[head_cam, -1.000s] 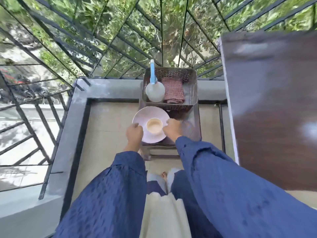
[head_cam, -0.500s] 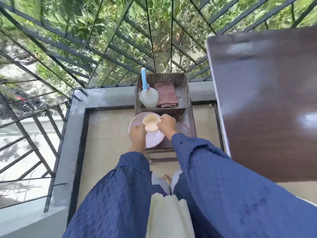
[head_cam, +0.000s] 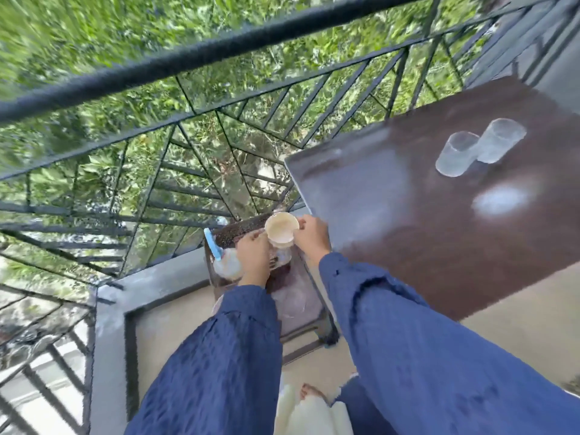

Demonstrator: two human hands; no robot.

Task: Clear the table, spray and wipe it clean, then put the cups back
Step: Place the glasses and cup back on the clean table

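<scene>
A cream cup (head_cam: 281,229) is raised above the small side table (head_cam: 317,296), held between both hands. My left hand (head_cam: 252,255) grips its left side and my right hand (head_cam: 310,235) pinches its right rim. A second cup-like shape shows blurred just beneath it. The pink plate (head_cam: 292,301) lies on the side table below my wrists. A spray bottle (head_cam: 226,262) with a blue head stands in the dark basket (head_cam: 238,230) to the left. The brown table (head_cam: 439,230) on the right carries two clear glasses (head_cam: 456,153) (head_cam: 500,144).
A black metal railing (head_cam: 188,127) with greenery behind it runs along the far and left sides. A grey ledge (head_cam: 157,287) borders the tiled balcony floor (head_cam: 175,334). My blue sleeves fill the lower part of the view.
Both hands have lifted the cream cup off the pink plate and raised it. My view has swung up and right, bringing the brown table's two glasses into sight.
</scene>
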